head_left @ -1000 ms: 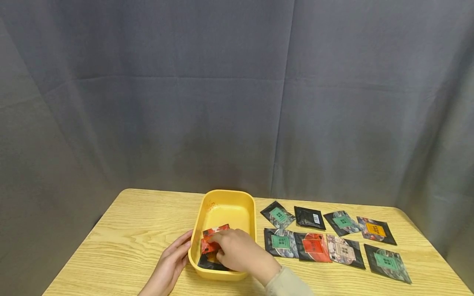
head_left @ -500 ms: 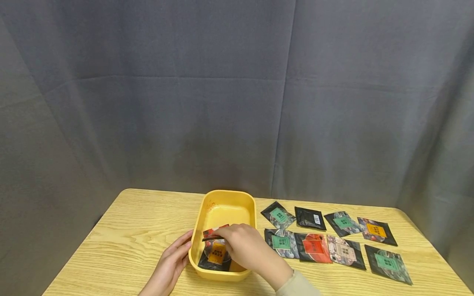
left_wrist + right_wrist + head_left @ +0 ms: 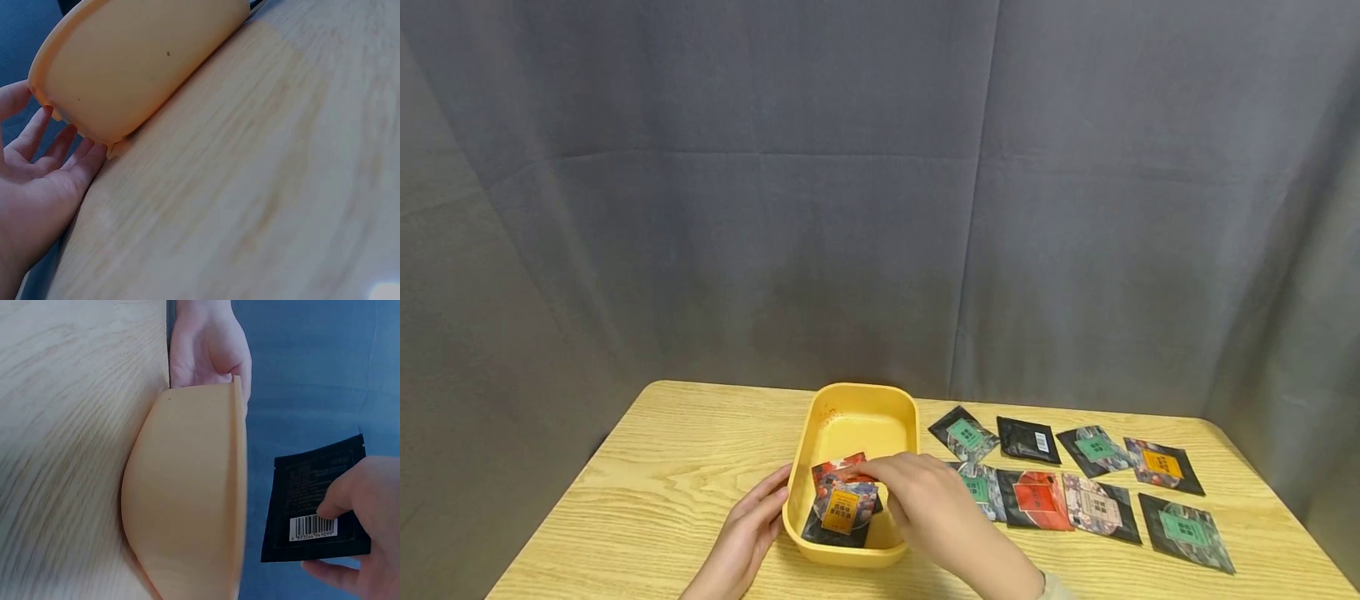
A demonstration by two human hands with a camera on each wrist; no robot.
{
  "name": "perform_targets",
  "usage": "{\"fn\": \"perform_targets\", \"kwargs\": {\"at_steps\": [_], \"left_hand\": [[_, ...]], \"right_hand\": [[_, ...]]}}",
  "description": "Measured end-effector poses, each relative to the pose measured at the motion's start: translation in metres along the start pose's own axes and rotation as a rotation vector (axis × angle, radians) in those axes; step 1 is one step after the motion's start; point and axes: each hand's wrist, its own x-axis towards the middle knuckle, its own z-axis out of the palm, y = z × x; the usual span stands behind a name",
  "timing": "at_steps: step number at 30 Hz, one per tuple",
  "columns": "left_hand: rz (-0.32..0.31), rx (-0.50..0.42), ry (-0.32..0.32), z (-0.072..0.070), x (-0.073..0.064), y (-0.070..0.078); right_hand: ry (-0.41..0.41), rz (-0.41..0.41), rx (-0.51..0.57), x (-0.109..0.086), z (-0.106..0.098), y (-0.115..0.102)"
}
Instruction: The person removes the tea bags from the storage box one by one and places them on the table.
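My left hand (image 3: 745, 529) rests with its fingers against the left side of a yellow tub (image 3: 865, 433). In the left wrist view its fingertips (image 3: 78, 134) touch the tub's end. My right hand (image 3: 928, 508) is over the tub's near right part. It pinches a black packet (image 3: 306, 515) between thumb and fingers; the right wrist view shows the barcoded back, raised above the tub's rim. Within the tub's outline I see an orange-labelled packet (image 3: 840, 510) and a red packet (image 3: 831, 467); which of these is the pinched one I cannot tell. My right fingertips are partly hidden in the head view.
To the tub's right, several flat packets lie in two rough rows on the wooden table (image 3: 700, 450): green-labelled ones (image 3: 964, 433), a red one (image 3: 1035, 500), a pink one (image 3: 1101, 508), an orange one (image 3: 1161, 465) and a black back (image 3: 1028, 440). A grey curtain (image 3: 880, 208) hangs behind.
My right hand has shifted slightly right. The red packet under its fingers gave way to a dark edge, then a broader view of the orange-labelled packet. My left hand and the tub keep their places.
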Motion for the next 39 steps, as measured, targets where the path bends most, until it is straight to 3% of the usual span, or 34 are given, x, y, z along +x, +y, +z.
{"fn": "perform_targets", "kwargs": {"at_steps": [5,13,20,35,39], "left_hand": [[-0.004,0.005,-0.001,-0.001,-0.001,0.0],[-0.009,0.006,0.023,0.0,-0.001,0.001],[-0.019,0.005,0.009,0.0,-0.001,0.001],[-0.021,0.016,-0.003,0.0,-0.001,0.001],[-0.014,0.018,-0.005,0.0,-0.001,0.001]], "right_hand": [[0.053,0.031,0.01,-0.013,-0.012,0.005],[0.066,0.068,-0.03,-0.032,-0.026,0.013],[0.022,0.102,-0.059,-0.05,-0.037,0.021],[0.013,0.166,-0.152,-0.091,-0.057,0.041],[-0.034,0.232,-0.146,-0.1,-0.056,0.043]]}}
